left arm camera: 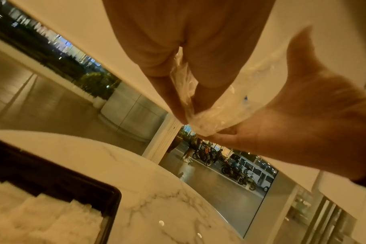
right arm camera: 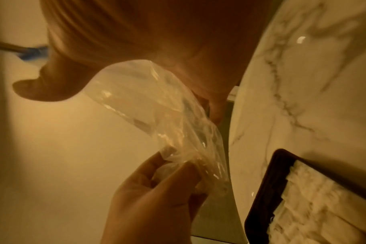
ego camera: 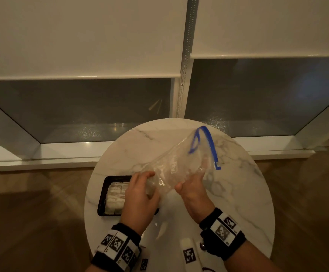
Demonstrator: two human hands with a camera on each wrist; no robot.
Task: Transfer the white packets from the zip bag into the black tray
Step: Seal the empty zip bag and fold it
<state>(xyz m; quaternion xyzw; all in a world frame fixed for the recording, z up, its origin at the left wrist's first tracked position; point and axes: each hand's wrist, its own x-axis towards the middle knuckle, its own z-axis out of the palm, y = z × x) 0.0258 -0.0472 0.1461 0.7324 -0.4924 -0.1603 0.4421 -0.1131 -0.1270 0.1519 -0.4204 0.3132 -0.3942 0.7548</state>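
Both hands hold a clear zip bag with a blue zip strip above the round marble table. My left hand pinches the bag's lower left corner; in the left wrist view its fingers clamp crumpled plastic. My right hand grips the bag's lower right part. The bag's mouth points up and away; I see no packets inside. The black tray lies on the table's left, partly under my left hand, with several white packets in it.
Behind the table a window with half-lowered white blinds reaches down to a white sill. Wooden floor surrounds the table. Bare marble shows at the table's right and far side.
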